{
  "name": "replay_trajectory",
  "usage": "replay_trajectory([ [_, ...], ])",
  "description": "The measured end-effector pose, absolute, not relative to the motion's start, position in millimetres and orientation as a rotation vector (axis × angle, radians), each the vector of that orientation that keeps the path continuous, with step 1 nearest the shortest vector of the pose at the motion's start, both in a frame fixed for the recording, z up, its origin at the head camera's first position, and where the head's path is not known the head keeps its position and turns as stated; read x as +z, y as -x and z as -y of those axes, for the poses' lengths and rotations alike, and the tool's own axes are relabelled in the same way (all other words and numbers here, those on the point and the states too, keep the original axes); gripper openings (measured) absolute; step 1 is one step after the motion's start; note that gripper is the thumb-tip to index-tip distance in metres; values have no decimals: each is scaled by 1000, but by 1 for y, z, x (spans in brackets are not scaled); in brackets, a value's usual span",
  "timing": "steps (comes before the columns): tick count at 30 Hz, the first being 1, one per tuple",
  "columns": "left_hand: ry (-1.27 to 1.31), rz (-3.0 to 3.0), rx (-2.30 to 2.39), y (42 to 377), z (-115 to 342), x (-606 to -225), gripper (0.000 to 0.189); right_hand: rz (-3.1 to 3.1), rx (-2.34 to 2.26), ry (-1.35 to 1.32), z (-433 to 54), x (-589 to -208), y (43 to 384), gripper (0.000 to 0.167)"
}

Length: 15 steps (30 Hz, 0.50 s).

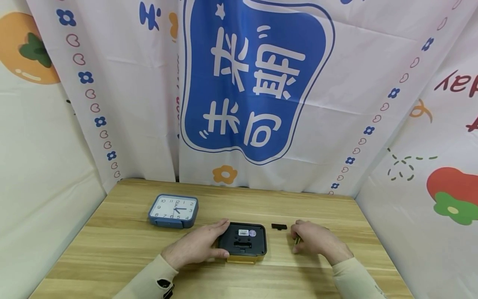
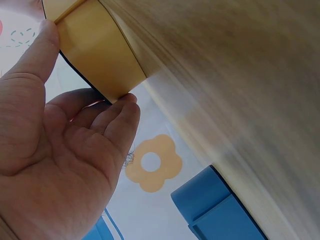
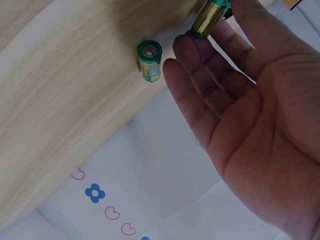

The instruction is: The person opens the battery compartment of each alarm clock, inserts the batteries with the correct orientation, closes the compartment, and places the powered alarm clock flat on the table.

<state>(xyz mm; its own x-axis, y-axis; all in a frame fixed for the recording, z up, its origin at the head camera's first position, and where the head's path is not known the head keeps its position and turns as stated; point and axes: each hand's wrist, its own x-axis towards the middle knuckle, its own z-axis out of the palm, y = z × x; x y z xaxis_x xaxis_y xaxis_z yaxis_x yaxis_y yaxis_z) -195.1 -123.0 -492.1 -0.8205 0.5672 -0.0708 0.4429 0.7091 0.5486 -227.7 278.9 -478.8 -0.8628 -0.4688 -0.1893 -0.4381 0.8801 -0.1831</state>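
Note:
A yellow-sided clock lies face down on the table, its black back with an uncovered battery slot facing up. My left hand grips the left end of this clock, thumb at the near corner and fingers at the far side. The left wrist view shows the thumb and fingertips against its yellow casing. To the right, my right hand pinches a green-and-gold battery between thumb and fingers. A second battery is on the table beside those fingertips; the hand hides it in the head view.
Between the clock and my right hand lies a small black battery cover. A blue clock, face up, sits at the back left of the wooden table. A printed white curtain hangs along the table's back edge.

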Motion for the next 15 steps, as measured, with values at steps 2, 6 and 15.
replay_trajectory([
  [2, -807, -2682, 772, 195, 123, -492, 101, -2826, -201, 675, -279, -479, 227, 37],
  [6, -806, -2680, 771, 195, 123, -492, 101, -2835, -209, 668, -278, -479, 227, 37],
  [15, -804, -2683, 764, 196, 123, -493, 101, -2857, -211, 773, -282, -480, 230, 38],
])
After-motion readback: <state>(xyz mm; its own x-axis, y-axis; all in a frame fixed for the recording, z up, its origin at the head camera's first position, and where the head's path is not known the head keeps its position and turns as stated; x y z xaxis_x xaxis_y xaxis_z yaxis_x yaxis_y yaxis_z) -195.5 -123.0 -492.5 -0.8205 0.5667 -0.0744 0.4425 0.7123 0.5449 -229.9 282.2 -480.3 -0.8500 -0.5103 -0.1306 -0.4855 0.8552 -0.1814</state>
